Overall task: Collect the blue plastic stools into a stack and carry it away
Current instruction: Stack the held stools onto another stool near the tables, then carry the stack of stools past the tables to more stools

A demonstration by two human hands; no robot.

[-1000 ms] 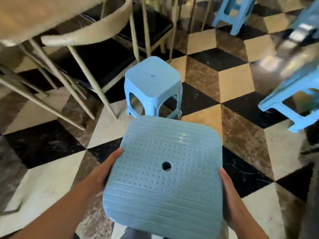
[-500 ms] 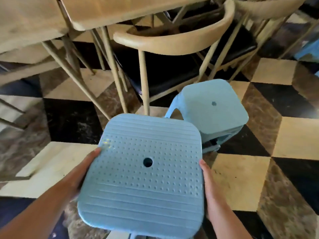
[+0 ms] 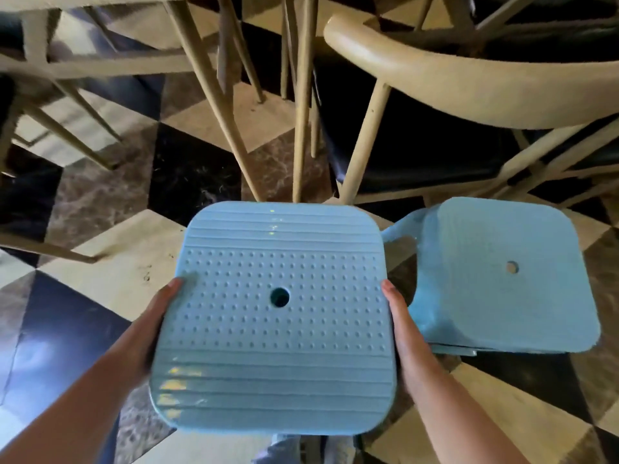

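I hold a light blue plastic stool [image 3: 273, 329] in front of me, seat up, with a dotted top and a round hole in the middle. My left hand [image 3: 152, 324] grips its left edge and my right hand [image 3: 407, 333] grips its right edge. Its legs are hidden below the seat. A second blue stool [image 3: 502, 279] stands on the floor just to the right, its seat close to my right hand.
A beige wooden chair [image 3: 469, 92] with a dark seat stands right behind the two stools. More beige chair and table legs [image 3: 214, 95] crowd the upper left. The floor [image 3: 110, 272] is a black, cream and brown marble checker pattern.
The view has swung left and closer to the chairs. The standing stool has shifted from ahead of me to my right and now looks nearer. Both hands keep their hold.
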